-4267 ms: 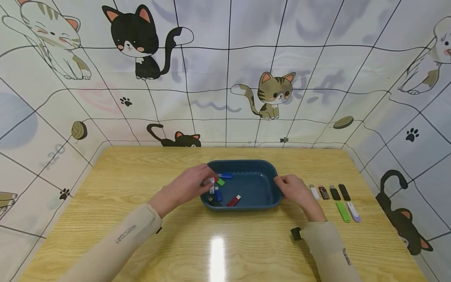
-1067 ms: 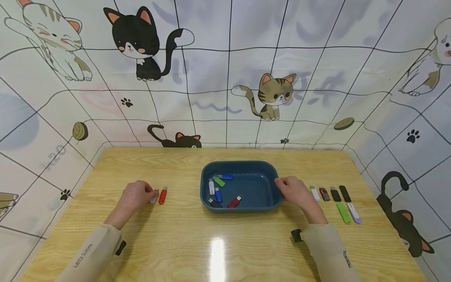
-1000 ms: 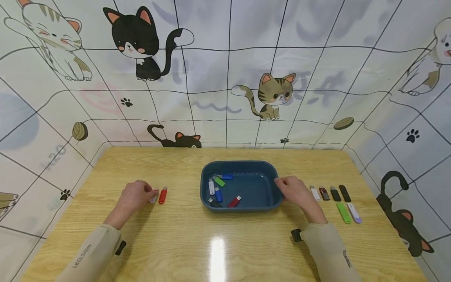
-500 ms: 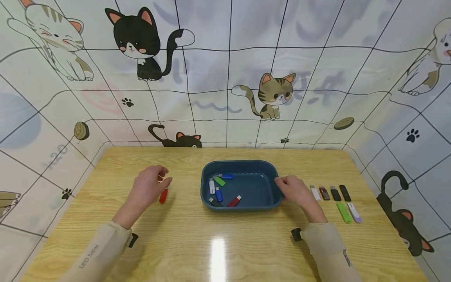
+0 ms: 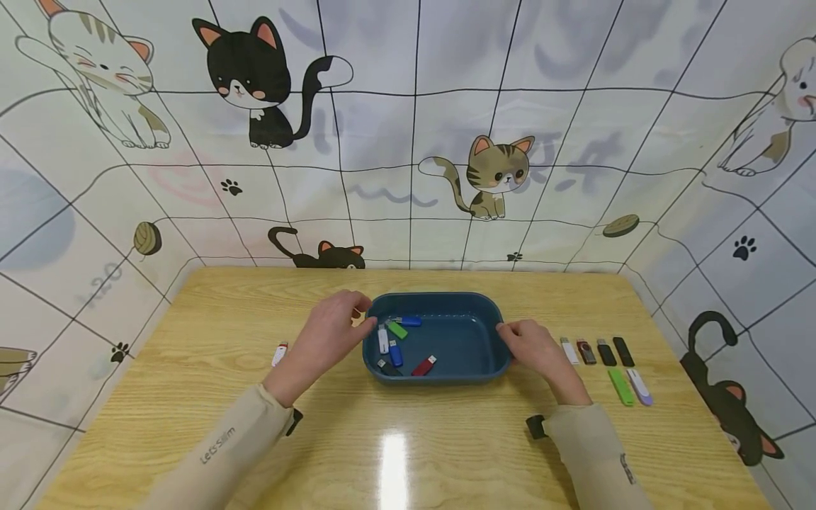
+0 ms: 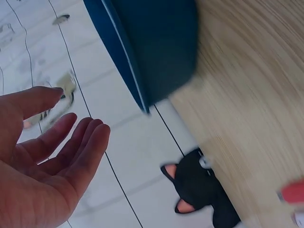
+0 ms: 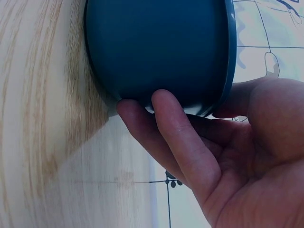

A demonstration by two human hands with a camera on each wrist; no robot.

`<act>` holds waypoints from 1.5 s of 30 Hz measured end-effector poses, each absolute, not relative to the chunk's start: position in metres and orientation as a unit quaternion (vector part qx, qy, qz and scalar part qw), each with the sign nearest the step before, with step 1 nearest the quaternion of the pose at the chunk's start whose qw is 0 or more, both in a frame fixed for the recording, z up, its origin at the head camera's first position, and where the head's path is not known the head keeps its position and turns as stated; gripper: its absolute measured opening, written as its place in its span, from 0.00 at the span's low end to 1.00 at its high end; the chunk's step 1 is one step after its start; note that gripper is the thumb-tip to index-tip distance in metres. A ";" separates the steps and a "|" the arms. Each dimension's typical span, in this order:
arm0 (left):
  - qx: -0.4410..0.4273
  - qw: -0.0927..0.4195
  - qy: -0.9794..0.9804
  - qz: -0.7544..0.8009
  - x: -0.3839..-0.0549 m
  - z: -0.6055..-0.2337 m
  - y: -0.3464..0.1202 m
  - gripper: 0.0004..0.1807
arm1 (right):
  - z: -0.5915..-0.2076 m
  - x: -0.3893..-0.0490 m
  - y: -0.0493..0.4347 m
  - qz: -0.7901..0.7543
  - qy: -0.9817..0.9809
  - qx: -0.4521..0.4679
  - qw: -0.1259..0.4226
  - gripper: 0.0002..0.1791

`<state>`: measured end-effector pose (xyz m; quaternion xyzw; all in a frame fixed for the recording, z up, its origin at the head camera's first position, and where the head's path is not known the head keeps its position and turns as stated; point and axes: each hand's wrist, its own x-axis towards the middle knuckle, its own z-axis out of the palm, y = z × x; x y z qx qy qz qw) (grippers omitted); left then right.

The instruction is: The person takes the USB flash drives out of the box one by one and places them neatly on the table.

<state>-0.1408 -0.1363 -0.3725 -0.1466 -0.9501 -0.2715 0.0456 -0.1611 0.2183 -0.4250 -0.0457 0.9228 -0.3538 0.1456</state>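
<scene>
L hand (image 5: 328, 333) free, R hand (image 5: 532, 343) on blue bin (image 5: 459, 340)

My L hand's fingers are loosely bent, nothing in them, just by the bin's L rim. My R hand grips the R end, thumb at the rim, fingertips on the outer wall. Bin's approx. mid-table (image 5: 472, 439), w/ six USB sticks (image 5: 396, 353) in its L half. Six more sticks (image 5: 620, 386) lie R of it; a red one (image 6: 292, 192) & a white/red one (image 5: 279, 354) lie L.

dark blue tray (image 5: 468, 343), maroon usb stick (image 5: 423, 365), yellow wood-grain table (image 5: 472, 432), white cat-patterned backdrop (image 5: 382, 134).
</scene>
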 end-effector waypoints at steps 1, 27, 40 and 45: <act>-0.154 0.041 -0.949 -0.272 -0.141 -0.373 -0.130 0.14 | -0.425 -0.161 0.218 -0.355 0.923 -0.045 0.145 0.24; -0.253 -0.117 -0.950 -0.144 -0.151 -0.417 -0.039 0.19 | -0.427 -0.161 0.220 -0.362 0.919 -0.039 0.152 0.24; -0.258 -0.109 -0.954 -0.104 -0.157 -0.427 -0.028 0.10 | -0.427 -0.161 0.217 -0.359 0.922 -0.036 0.140 0.24; -0.252 -0.117 -0.954 -0.113 -0.159 -0.429 -0.027 0.07 | -0.427 -0.160 0.218 -0.365 0.919 -0.036 0.143 0.24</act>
